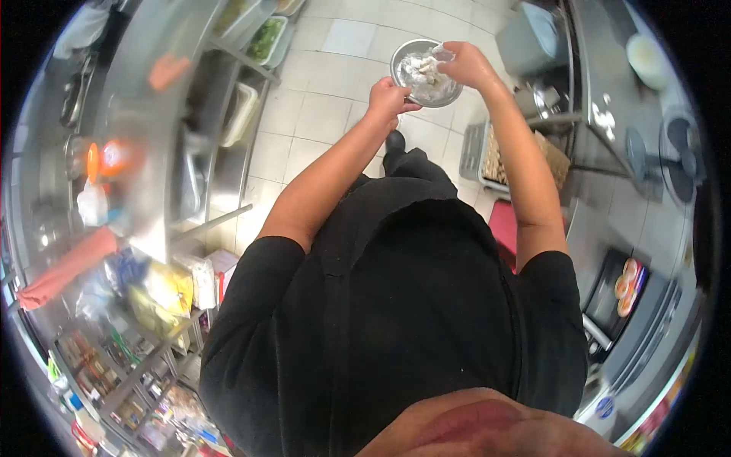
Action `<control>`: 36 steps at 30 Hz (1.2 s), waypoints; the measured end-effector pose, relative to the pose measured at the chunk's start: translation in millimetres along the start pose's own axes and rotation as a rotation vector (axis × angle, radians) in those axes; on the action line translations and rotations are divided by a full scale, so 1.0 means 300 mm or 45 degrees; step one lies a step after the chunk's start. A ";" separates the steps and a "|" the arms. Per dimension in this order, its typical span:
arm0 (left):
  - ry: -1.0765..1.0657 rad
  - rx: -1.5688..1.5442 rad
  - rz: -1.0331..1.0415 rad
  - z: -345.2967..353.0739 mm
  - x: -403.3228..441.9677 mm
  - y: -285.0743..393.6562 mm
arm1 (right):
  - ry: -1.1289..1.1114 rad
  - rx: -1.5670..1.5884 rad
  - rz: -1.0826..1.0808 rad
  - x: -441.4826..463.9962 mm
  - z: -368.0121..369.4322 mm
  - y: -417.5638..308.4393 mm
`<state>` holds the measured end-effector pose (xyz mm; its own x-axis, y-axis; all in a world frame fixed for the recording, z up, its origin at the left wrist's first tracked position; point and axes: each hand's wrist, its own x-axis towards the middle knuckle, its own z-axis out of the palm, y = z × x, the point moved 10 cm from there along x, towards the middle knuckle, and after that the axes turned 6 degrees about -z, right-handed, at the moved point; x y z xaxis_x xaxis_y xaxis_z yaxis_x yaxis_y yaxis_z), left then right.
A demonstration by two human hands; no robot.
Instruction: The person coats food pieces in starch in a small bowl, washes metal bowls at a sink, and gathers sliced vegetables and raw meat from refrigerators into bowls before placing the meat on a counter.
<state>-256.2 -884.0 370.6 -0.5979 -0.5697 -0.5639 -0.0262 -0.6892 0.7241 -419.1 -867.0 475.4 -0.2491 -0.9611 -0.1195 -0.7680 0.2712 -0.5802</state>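
Observation:
A round metal bowl (395, 72) is held out in front of me above the tiled floor. White, flour-like powder (428, 85) and several powder-coated pieces (426, 65) lie in it; their kind is too unclear to name. My left hand (391, 100) grips the near left rim of the bowl, fingers closed around the edge. Over the right side of the bowl, my right hand (467, 65) has its fingers bent inward and whitened with powder. Its fingertips are closed at the contents, and what they hold is hard to make out.
On the left runs a steel counter (156, 114), with a tray of green vegetables (267, 39) on a shelf. At right stand a grey bin (529, 38), a crate (474, 152) and a steel table (601, 68). A red stool-like object (502, 228) sits beside me.

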 end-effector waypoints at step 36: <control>0.739 -0.672 0.075 -1.183 1.881 1.083 | -0.159 0.593 0.048 3.113 0.688 0.206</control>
<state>-317.8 -1588.3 146.8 -0.0687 -0.6546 -0.7529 0.4635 -0.6892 0.5569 -577.5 -1758.8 161.7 -0.1775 -0.9576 -0.2267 -0.4066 0.2812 -0.8693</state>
